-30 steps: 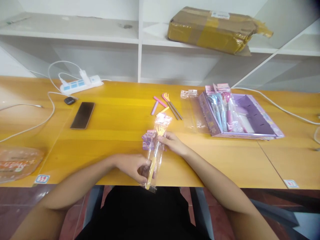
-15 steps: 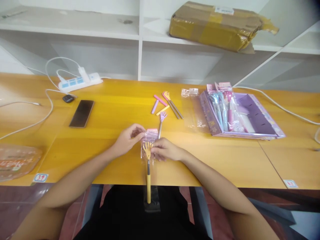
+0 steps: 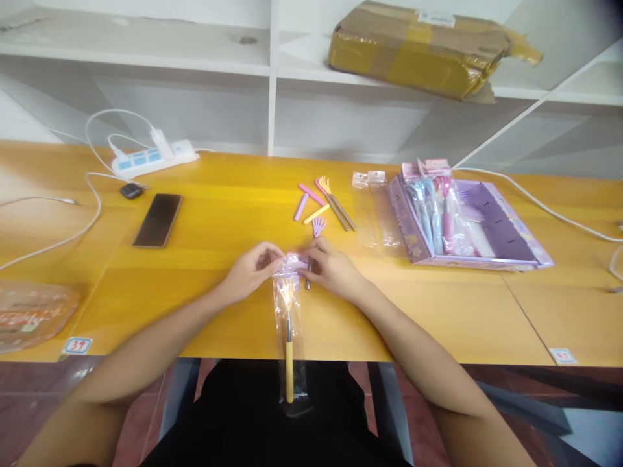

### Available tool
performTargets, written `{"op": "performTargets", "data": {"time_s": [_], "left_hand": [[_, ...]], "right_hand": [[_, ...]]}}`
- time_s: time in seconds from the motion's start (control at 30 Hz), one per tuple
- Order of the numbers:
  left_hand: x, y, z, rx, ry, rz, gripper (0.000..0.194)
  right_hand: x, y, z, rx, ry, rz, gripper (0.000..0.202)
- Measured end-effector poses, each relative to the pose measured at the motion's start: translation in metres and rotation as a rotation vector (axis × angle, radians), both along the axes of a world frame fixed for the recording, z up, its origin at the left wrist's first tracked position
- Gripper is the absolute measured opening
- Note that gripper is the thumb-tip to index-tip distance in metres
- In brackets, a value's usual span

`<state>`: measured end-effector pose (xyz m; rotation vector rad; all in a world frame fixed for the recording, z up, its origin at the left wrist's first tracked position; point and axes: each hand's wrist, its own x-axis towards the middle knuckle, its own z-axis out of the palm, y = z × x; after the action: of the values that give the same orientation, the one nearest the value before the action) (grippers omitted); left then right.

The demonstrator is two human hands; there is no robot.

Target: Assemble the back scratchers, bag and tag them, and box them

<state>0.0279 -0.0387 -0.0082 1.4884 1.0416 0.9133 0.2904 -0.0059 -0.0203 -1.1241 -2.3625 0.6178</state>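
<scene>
A yellow back scratcher (image 3: pixel 289 363) lies inside a clear plastic bag (image 3: pixel 298 324) that hangs down over the table's front edge. My left hand (image 3: pixel 256 267) pinches the left side of the bag's top. At the opposite side, my right hand (image 3: pixel 331 266) has its fingers closed on the bag's top edge. Partly hidden behind that hand is a purple back scratcher (image 3: pixel 318 226), its metal rod running under the fingers. Farther back lie a yellow-headed scratcher (image 3: pixel 335 201) and a pink one beside it, plus loose pink, purple and yellow handles (image 3: pixel 316 214).
On the right stands a purple tray (image 3: pixel 506 224) with several bagged scratchers (image 3: pixel 440 220). Flat clear bags (image 3: pixel 372 214) lie to its left. A phone (image 3: pixel 158 220) and a power strip (image 3: pixel 156 159) are at left. A taped carton (image 3: pixel 418 48) rests on the shelf above.
The yellow scratcher's head is now inside the bag. My right hand has moved up from the head to the bag's top edge, now covering part of the purple scratcher.
</scene>
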Motion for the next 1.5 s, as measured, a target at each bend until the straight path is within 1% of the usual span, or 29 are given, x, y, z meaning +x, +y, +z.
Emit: {"op": "performTargets", "data": {"time_s": [0.07, 0.13, 0.2, 0.27, 0.3, 0.4, 0.5, 0.57, 0.67, 0.83, 0.93, 1.03, 1.1, 1.17, 1.23, 1.3, 1.37, 1.5], "left_hand": [[0.001, -0.002, 0.002, -0.006, 0.002, -0.048, 0.030], [0.003, -0.004, 0.003, 0.012, 0.014, -0.088, 0.033], [0.004, -0.004, 0.003, 0.032, 0.026, -0.097, 0.028], [0.004, -0.004, 0.002, 0.024, 0.018, -0.070, 0.023], [0.004, -0.003, 0.002, 0.016, -0.002, -0.041, 0.023], [0.003, -0.003, 0.002, 0.024, -0.111, 0.058, 0.024], [0.001, -0.003, 0.003, 0.079, -0.198, 0.102, 0.022], [0.000, -0.003, 0.003, 0.101, -0.196, 0.117, 0.024], [-0.002, -0.004, 0.003, 0.110, -0.103, 0.105, 0.020], [-0.002, -0.003, 0.005, 0.180, 0.096, 0.050, 0.020], [-0.001, -0.003, 0.005, 0.184, 0.075, -0.009, 0.022], [0.002, -0.005, 0.002, 0.140, -0.002, -0.085, 0.026], [0.003, -0.006, 0.001, 0.105, -0.054, -0.130, 0.031], [0.004, -0.007, 0.001, 0.063, -0.112, -0.171, 0.035], [0.005, -0.007, 0.002, 0.023, -0.159, -0.207, 0.034], [0.006, -0.008, 0.004, 0.000, -0.171, -0.233, 0.030], [0.006, -0.008, 0.006, -0.009, -0.166, -0.251, 0.028], [0.005, -0.008, 0.006, 0.003, -0.169, -0.271, 0.032]], "right_hand": [[0.001, 0.001, -0.001, -0.042, 0.048, -0.005, 0.020], [0.003, 0.004, -0.002, -0.120, 0.129, -0.010, 0.022], [0.005, 0.006, -0.003, -0.254, 0.221, -0.022, 0.029], [0.005, 0.009, -0.004, -0.373, 0.344, -0.045, 0.033], [0.004, 0.009, -0.004, -0.403, 0.424, -0.056, 0.033], [0.001, 0.007, -0.003, -0.396, 0.656, -0.071, 0.033], [-0.002, -0.001, -0.002, -0.383, 0.743, -0.078, 0.037], [-0.004, -0.008, -0.002, -0.342, 0.742, -0.081, 0.037], [-0.006, -0.017, 0.000, -0.224, 0.695, -0.048, 0.034], [-0.005, -0.018, 0.011, -0.008, 0.517, 0.117, 0.010], [-0.004, -0.015, 0.014, 0.068, 0.472, 0.142, 0.020], [-0.003, -0.013, 0.011, 0.037, 0.496, 0.107, 0.027], [-0.004, -0.013, 0.008, -0.023, 0.526, 0.063, 0.026], [-0.006, -0.014, 0.005, -0.088, 0.591, -0.003, 0.020], [-0.008, -0.014, 0.003, -0.148, 0.667, -0.067, 0.017], [-0.008, -0.014, 0.002, -0.178, 0.690, -0.115, 0.022], [-0.008, -0.013, 0.003, -0.151, 0.649, -0.137, 0.023], [-0.007, -0.011, 0.003, -0.060, 0.580, -0.139, 0.020]]}}
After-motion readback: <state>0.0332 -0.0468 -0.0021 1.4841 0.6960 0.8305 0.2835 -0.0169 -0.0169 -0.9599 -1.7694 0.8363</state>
